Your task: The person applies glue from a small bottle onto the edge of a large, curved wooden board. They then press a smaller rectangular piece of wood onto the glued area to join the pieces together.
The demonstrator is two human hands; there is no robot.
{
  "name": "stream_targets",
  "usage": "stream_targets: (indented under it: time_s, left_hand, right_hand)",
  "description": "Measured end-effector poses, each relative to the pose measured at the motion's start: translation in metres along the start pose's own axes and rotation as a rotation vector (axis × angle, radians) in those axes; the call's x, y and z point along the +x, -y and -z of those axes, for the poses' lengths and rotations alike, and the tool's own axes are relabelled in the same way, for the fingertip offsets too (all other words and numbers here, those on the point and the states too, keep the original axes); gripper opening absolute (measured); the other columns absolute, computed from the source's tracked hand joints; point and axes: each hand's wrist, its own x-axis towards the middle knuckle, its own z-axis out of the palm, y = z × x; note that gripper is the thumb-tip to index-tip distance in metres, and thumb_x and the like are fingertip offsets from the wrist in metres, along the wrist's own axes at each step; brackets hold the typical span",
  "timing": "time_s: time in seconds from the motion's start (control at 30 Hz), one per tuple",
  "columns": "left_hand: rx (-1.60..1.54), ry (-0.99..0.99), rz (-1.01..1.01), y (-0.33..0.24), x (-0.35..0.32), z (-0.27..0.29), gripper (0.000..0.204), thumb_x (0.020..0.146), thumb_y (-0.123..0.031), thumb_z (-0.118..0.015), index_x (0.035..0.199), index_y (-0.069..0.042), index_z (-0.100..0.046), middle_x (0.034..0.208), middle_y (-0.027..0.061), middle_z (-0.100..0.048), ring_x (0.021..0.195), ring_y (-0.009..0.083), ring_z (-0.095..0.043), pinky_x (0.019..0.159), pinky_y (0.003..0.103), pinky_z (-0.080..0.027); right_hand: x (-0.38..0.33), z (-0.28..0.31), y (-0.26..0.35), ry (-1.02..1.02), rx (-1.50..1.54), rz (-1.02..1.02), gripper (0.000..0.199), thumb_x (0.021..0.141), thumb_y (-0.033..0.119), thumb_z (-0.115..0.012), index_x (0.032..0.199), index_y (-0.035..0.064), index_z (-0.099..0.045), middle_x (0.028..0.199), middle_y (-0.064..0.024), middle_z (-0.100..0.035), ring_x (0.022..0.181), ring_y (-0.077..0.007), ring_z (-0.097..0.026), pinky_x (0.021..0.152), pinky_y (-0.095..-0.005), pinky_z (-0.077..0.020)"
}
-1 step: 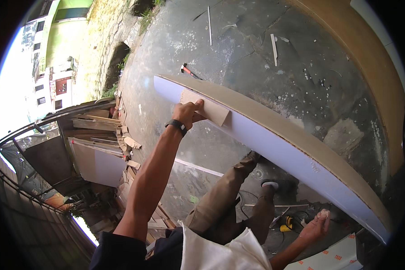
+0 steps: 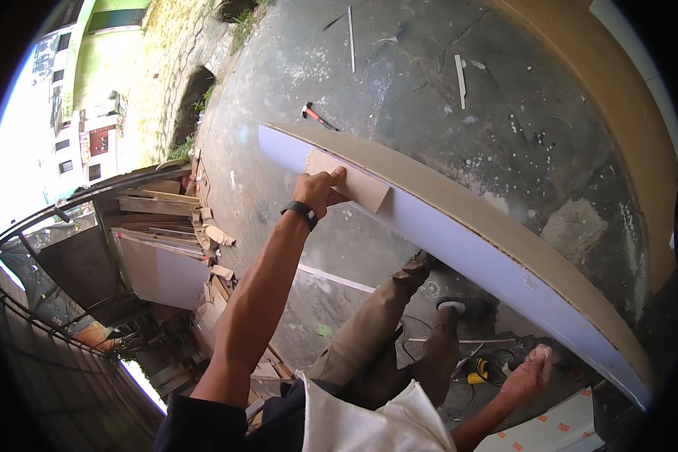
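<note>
A long board (image 2: 459, 218) with a pale lilac face and a tan edge runs from upper left to lower right in front of me. Near its far left end, my left hand (image 2: 320, 190) grips a flat tan rectangular piece (image 2: 365, 190), thumb on top, against the lilac face. The piece may be card, veneer or sandpaper; I cannot tell which. Close to the board's lower right end, my right hand (image 2: 531, 369) is raised with its dusty fingers curled together. Whatever those fingers hold, if anything, does not show.
A hammer (image 2: 320, 117) with an orange-red handle lies beyond the board. Thin strips (image 2: 459, 81) are scattered on the stained concrete floor (image 2: 399, 68). A yellow-and-black tool (image 2: 477, 371) with a cord sits by my feet. Scrap wood (image 2: 158, 207) is stacked at left; a white printed sheet (image 2: 554, 429) lies lower right.
My left hand and the tan piece have shifted very slightly right along the board. The right hand stays almost where it was, with its fingers still curled.
</note>
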Motion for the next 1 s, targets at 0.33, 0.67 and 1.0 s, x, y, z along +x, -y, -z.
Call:
stream_targets:
  time_s: [0.33,0.67,1.0]
  left_hand:
    - [0.002,-0.128,0.013,0.002,0.002,-0.011,0.053,0.093,-0.006,-0.077,0.136,0.011,-0.05,0.124,0.0294,-0.066,0.101,0.0386,-0.075,0.076,0.05,-0.07]
    - [0.229,-0.24,-0.019,0.007,0.002,-0.007,0.069,0.081,-0.022,-0.089,0.12,0.018,-0.049,0.112,0.0363,-0.068,0.104,0.0443,-0.072,0.088,0.046,-0.061]
    - [0.179,-0.205,0.003,-0.004,-0.008,-0.006,0.069,0.082,-0.021,-0.087,0.119,0.019,-0.046,0.11,0.0375,-0.068,0.102,0.0445,-0.072,0.087,0.046,-0.061]
  right_hand:
    - [0.05,-0.35,0.033,0.815,-0.278,-0.036,0.016,0.091,0.002,-0.079,0.106,-0.0047,-0.079,0.087,-0.0093,-0.074,0.074,-0.0127,-0.066,0.068,-0.0257,-0.0529]
    - [0.045,-0.529,-0.024,1.307,-0.831,0.265,0.02,0.085,0.005,-0.079,0.105,-0.0006,-0.081,0.097,-0.019,-0.079,0.08,-0.0233,-0.076,0.073,-0.0342,-0.0575]
    - [0.029,-0.559,-0.044,1.445,-0.959,0.511,0.017,0.086,0.006,-0.076,0.101,-0.0002,-0.081,0.094,-0.0182,-0.07,0.089,-0.0368,-0.069,0.083,-0.0453,-0.0541]
